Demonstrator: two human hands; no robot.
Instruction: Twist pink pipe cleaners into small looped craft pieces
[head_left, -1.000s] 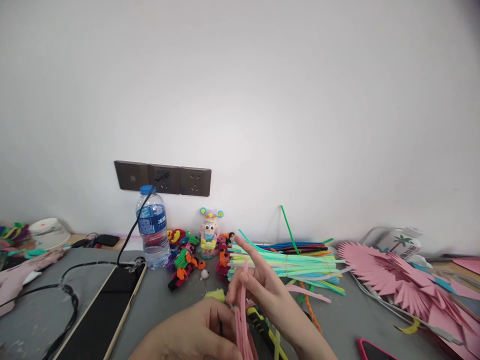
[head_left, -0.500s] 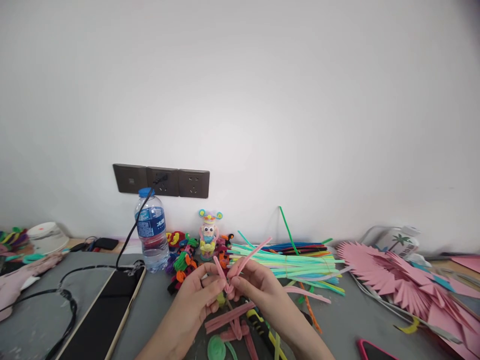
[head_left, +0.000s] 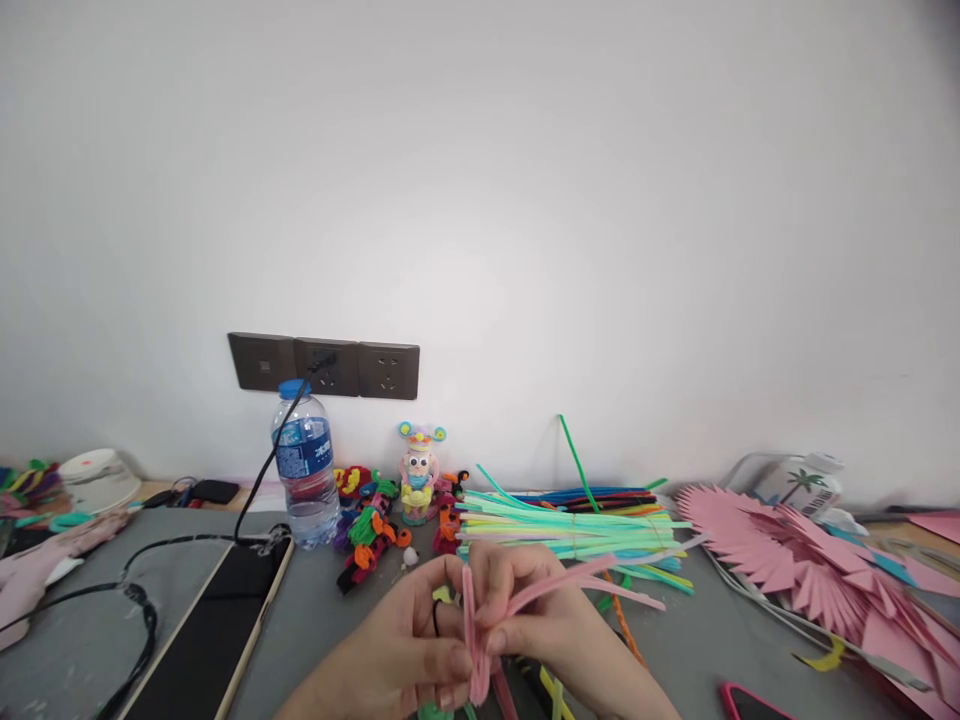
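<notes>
Low in the middle of the head view, my left hand [head_left: 420,640] pinches a pink pipe cleaner [head_left: 470,630] that is bent into narrow upright folds. My right hand [head_left: 536,620] is closed on the same piece, and one pink strand sticks out from its fingers to the upper right. Both hands are close together, thumbs nearly meeting at the folds. Beneath them, a yellow-and-black tool and some pink and green pieces are mostly hidden. A bundle of light green pipe cleaners [head_left: 570,530] lies just behind my right hand.
A water bottle [head_left: 305,470] stands at the left, beside a phone [head_left: 214,630] and black cables. Small colourful pipe-cleaner figures [head_left: 367,530] and a decorated doll [head_left: 418,475] sit near the wall. Pink folded paper [head_left: 795,570] spreads at the right, with a pink-edged phone [head_left: 750,703] in front.
Both hands have moved down, now covering more of the pieces below. The pink strand in my right hand has swung from steeply upright to leaning far right.
</notes>
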